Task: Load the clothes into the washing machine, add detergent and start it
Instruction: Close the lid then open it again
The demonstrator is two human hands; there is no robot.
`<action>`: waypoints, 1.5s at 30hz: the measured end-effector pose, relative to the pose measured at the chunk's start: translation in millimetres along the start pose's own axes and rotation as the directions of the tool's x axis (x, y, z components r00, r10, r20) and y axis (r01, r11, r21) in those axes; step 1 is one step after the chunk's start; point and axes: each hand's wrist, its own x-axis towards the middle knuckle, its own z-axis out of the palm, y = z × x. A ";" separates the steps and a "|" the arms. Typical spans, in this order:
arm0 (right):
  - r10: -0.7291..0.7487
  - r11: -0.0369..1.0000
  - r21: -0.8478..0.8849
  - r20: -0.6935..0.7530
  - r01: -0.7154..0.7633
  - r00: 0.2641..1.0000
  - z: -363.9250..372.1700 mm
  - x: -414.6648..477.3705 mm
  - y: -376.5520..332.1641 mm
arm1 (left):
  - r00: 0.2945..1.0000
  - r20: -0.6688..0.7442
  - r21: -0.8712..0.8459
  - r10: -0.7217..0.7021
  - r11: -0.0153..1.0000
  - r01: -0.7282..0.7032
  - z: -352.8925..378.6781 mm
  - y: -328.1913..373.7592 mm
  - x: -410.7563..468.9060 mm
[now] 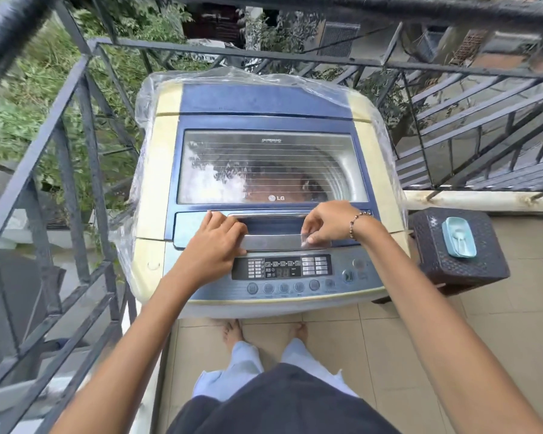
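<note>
A top-loading washing machine (157, 170) with cream sides and a blue lid stands in front of me, partly wrapped in clear plastic. Its glass lid (270, 164) is down, and dark reddish clothes show dimly through it in the drum. My left hand (215, 245) and my right hand (329, 225) both rest on the silver lid handle (275, 241), fingers curled over its two ends. Below the handle is the control panel (282, 267) with a lit display and a row of round buttons. No detergent container is clearly in view.
A dark woven stool (458, 270) stands to the right of the machine with a light blue lidded case (459, 236) on top. Black metal railings (76, 126) close in the left and back. My bare feet stand on beige floor tiles (389, 339).
</note>
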 end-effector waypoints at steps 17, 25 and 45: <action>0.018 1.000 -0.003 -0.099 -0.019 0.995 15.7 10.5 3.5 | 0.997 -0.007 -0.250 -0.081 0.965 0.077 24.3 5.1 22.8; 0.074 0.990 0.132 -0.139 -0.056 0.987 26.4 10.4 5.7 | 0.988 0.003 -0.302 -0.157 0.941 0.151 28.8 8.6 28.0; 0.103 0.912 0.368 -0.634 0.183 0.767 94.3 -15.9 10.0 | 0.985 -0.135 -0.355 -0.107 0.933 0.053 37.1 8.8 20.3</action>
